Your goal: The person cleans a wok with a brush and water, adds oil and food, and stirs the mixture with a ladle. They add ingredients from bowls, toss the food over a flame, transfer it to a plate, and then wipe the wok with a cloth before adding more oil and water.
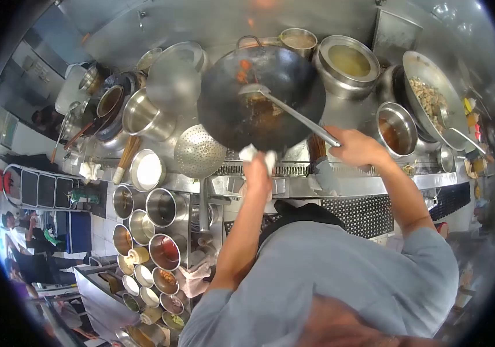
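Note:
A large black wok (218,98) sits on the stove, with a little orange food (244,70) and brown residue inside. My left hand (258,173) is closed around a white cloth (248,153) at the wok's near rim. My right hand (356,147) grips the handle end of a long metal ladle (299,114), whose bowl rests over the middle of the wok. Left of the wok lies a round perforated strainer (199,151), its handle pointing toward me.
At the right, a tilted pan (412,66) holds chopped food and a spoon. A pot of yellowish liquid (349,62) stands behind my right hand. A pot of brown sauce (396,130) is nearer. Several seasoning containers (165,251) fill the lower left. People (33,234) appear far left.

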A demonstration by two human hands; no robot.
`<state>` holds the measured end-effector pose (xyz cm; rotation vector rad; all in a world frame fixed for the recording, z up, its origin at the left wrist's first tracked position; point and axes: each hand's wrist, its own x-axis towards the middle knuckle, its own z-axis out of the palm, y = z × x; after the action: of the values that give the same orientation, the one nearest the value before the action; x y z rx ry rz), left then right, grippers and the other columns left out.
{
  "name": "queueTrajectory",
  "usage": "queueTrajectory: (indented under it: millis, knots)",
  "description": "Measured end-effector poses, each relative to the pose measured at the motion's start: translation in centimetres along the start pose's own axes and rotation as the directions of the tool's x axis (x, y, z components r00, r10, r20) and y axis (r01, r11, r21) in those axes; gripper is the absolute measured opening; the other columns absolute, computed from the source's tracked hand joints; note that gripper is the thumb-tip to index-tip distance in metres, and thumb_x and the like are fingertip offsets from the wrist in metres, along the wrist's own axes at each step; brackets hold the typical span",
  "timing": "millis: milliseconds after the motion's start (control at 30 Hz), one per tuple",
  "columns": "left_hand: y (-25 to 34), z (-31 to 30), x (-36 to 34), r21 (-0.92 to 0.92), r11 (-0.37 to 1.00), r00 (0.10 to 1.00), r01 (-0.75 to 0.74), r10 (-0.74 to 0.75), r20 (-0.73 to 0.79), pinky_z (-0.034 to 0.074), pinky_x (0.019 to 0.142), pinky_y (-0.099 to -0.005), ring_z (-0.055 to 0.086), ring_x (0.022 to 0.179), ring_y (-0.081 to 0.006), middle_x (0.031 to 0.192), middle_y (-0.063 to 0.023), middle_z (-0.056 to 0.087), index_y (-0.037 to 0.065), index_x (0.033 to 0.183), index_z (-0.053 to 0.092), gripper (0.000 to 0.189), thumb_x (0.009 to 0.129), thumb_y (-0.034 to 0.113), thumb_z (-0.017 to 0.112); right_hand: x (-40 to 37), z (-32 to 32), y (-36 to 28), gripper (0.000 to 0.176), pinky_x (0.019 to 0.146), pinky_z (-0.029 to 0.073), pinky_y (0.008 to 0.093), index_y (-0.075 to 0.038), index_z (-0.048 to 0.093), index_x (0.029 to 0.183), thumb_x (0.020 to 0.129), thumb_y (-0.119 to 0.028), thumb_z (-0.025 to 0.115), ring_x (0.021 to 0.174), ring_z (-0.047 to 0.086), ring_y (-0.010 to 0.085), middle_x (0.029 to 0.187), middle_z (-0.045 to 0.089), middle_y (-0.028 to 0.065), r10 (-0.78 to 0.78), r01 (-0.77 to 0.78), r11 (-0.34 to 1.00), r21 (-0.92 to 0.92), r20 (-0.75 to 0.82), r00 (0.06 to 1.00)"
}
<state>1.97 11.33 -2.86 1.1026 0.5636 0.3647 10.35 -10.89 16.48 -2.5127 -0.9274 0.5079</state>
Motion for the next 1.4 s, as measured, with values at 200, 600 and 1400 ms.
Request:
queueTrajectory:
  millis: [200, 600, 1400]
  knots:
    - [8.5, 3.0, 2.0, -0.164, 0.936, 0.947, 0.313, -0.321, -0.026, 0.047, 0.044, -0.0263, 0.059, 0.06, -0.0193, 0.081, -0.008, 0.059, 0.005, 0.094, 0.05, 0.014, 0.081, 0.01, 0.051, -0.6, -3.3, -2.6, 0.051, 0.066, 0.05, 0.0368, -0.008, 0.049, 0.127, 0.079, -0.019, 0.057, 0.062, 0.063, 0.023, 0.091, 0.065, 0.0184, 0.149, -0.177, 0.982, 0.058, 0.333, 0.931]
    - [-5.8, -3.1, 5.4, 0.039, 0.991, 0.991, -0.125, 0.127, -0.048, 0.045, 0.04, -0.0296, 0.061, 0.066, -0.0182, 0.086, -0.0072, 0.06, 0.006, 0.107, 0.052, 0.026, 0.082, 0.005, 0.048, -3.2, -0.9, -1.5, 0.056, 0.07, 0.05, 0.0345, -0.004, 0.044, 0.133, 0.08, -0.014, 0.055, 0.082, 0.064, 0.0213, 0.099, 0.064, 0.019, 0.319, -0.319, 0.894, 0.313, 0.052, 0.946]
    - [-3.3, -1.6, 0.1, 0.198, 0.98, 0.996, 0.01, -0.027, 0.084, 0.05, 0.048, -0.032, 0.061, 0.067, -0.0194, 0.086, -0.0081, 0.061, 0.005, 0.101, 0.052, 0.019, 0.082, 0.008, 0.049, 2.1, 1.6, -1.5, 0.059, 0.082, 0.046, 0.045, -0.006, 0.036, 0.137, 0.081, -0.017, 0.051, 0.088, 0.06, 0.041, 0.096, 0.062, 0.0263, 0.144, -0.146, 0.988, -0.049, -0.04, 0.989]
